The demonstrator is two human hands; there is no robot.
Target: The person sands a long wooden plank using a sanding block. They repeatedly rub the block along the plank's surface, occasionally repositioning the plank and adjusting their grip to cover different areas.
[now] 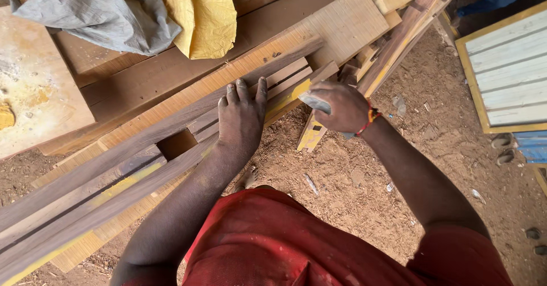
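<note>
I am pressing my left hand (242,118) flat, fingers spread, on the dark wooden frame (142,160) lying across the bench boards (342,24) — steadying it, I judge, for sanding. My right hand (336,106) is closing around a folded grey sanding sheet (314,102) at the frame's end — the next stroke needs firm, even pressure along the grain.

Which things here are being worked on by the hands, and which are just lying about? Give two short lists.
In use: left hand pressed flat on the dark wooden strips; right hand gripping a grey sanding pad.

Lying about: grey and yellow cloths; slatted panel; sandals; sawdust floor.
</note>
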